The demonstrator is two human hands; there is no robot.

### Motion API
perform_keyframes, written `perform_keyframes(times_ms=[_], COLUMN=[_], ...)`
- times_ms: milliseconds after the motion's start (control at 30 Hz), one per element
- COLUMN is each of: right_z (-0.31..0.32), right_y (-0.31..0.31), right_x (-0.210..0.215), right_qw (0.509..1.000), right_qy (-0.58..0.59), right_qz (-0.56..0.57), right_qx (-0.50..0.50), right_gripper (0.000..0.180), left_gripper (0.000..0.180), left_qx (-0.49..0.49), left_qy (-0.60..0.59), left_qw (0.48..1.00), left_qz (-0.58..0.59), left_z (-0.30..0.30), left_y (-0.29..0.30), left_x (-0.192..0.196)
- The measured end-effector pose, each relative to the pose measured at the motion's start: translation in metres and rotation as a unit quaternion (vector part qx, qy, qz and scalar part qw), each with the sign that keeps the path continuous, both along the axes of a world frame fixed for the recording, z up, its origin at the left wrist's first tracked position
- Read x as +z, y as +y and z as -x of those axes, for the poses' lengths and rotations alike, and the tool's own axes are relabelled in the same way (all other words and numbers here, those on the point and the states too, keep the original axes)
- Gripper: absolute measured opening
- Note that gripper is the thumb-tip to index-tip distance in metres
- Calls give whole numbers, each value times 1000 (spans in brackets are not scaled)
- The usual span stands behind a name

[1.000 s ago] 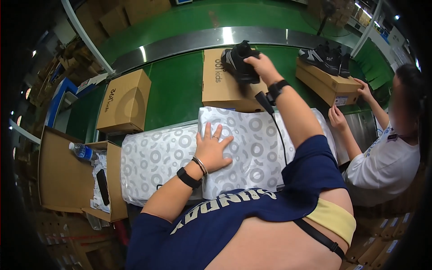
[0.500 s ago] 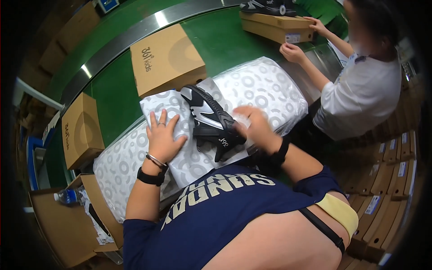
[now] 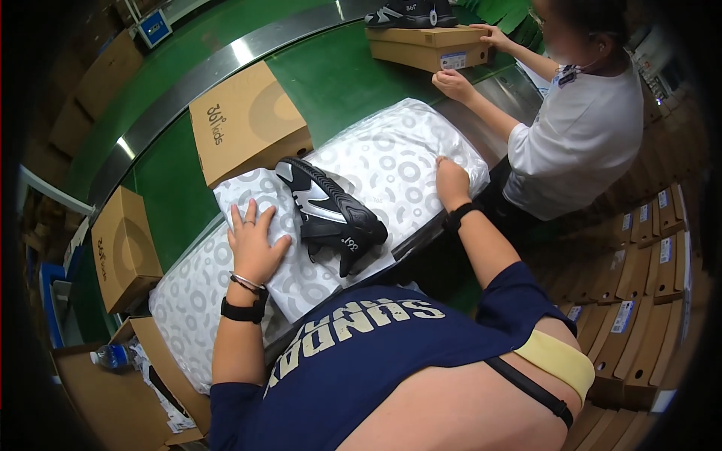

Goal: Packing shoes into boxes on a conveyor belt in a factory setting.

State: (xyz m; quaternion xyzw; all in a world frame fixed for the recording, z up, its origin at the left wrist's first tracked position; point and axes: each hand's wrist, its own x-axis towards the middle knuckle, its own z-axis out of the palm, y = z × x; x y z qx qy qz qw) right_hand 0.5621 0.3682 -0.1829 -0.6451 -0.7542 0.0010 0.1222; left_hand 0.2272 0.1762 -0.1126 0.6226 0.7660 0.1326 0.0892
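A black and silver sneaker [image 3: 331, 214] lies on its side on a sheet of white wrapping paper [image 3: 263, 188] with grey ring patterns. My left hand [image 3: 256, 242] is open, fingers spread flat on that sheet just left of the shoe. At the right end of a plastic-covered stack of the same patterned paper [image 3: 383, 158], my right hand [image 3: 453, 184] rests with its fingers drawn together. Whatever is between those fingers, if anything, is too small to make out.
Brown shoe boxes [image 3: 248, 120] [image 3: 124, 248] stand on the green conveyor [image 3: 165, 165]. An open carton [image 3: 98, 391] with a water bottle [image 3: 111, 355] is at lower left. Across from me, a person [image 3: 579, 143] touches a shoe box [image 3: 425, 49] bearing sneakers. Boxes [image 3: 632, 301] are stacked at right.
My right hand has moved from beside the shoe's heel out to the right end of the paper stack. My left hand stays flat on the sheet. The whole view has shifted slightly.
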Motion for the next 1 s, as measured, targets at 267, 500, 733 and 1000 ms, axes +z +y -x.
perform_keyframes(times_ms=[267, 500, 733, 1000], right_z=[117, 134, 165, 268], right_y=[-115, -124, 15, 70], right_x=[155, 176, 141, 41], right_qw=[842, 602, 817, 833], right_qy=[65, 391, 336, 256], right_qz=[-240, -161, 128, 241], right_qx=[479, 677, 451, 426], right_gripper=[9, 18, 42, 61], left_gripper=[83, 92, 96, 67], left_qx=[34, 203, 166, 316], left_qy=[-521, -729, -721, -674], left_qw=[852, 646, 656, 668], left_qz=[-27, -95, -148, 31], left_z=[-13, 1, 20, 183], left_y=[-6, -8, -4, 54], left_x=[51, 90, 87, -39])
